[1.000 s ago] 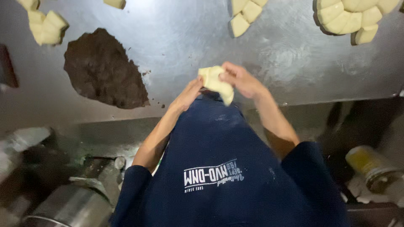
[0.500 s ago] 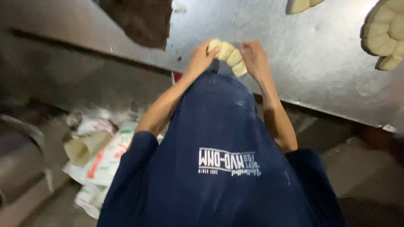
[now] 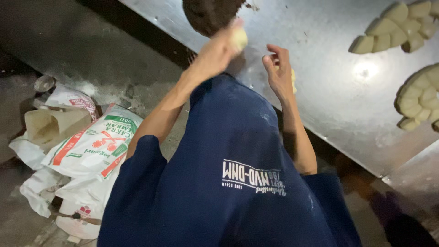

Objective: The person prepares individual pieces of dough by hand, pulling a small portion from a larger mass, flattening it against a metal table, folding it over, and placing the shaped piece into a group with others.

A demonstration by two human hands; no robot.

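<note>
Dough piece [image 3: 239, 38], pale yellow, sits in the left hand [image 3: 219, 50] in the upper middle of the frame, raised just beside the dark brown filling mound [image 3: 211, 13] at the top edge. The left fingers curl closed around it. A second dough piece [image 3: 292, 75] peeks out behind the right hand [image 3: 277, 71], just right of centre; those fingers are spread and half open, and whether they pinch it or merely touch it cannot be told. Both hands work over the steel tabletop [image 3: 329, 55]. Cut dough portions [image 3: 393, 29] lie in fanned rows at the upper right.

Likely risks: the soft dough could slip from a loose hold near the tabletop edge and drop toward the flour sacks [image 3: 91, 146] on the floor at left, or the lifted piece could smear against the filling.
</note>
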